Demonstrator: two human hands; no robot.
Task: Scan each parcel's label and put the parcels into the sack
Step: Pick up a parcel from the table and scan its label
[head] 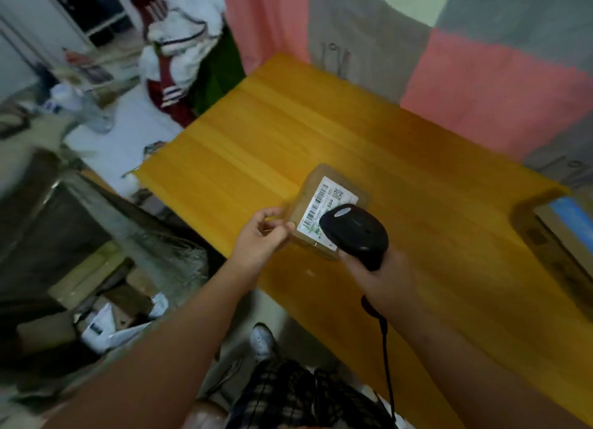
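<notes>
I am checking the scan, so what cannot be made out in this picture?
Head view only.
Label: near end covered by the scanner; print too small.
Right hand: fingers hidden under the scanner.
Sack, left: blurred, mouth unclear.
Box: cut off by right edge.

The surface [321,123] is wood-grained, smooth and faintly glossy. The parcel [303,203] is matt brown cardboard with a white paper label [324,203]. The scanner [356,232] is black plastic with a dull sheen. At nine o'clock, the sack [154,236] looks like coarse woven plastic.
</notes>
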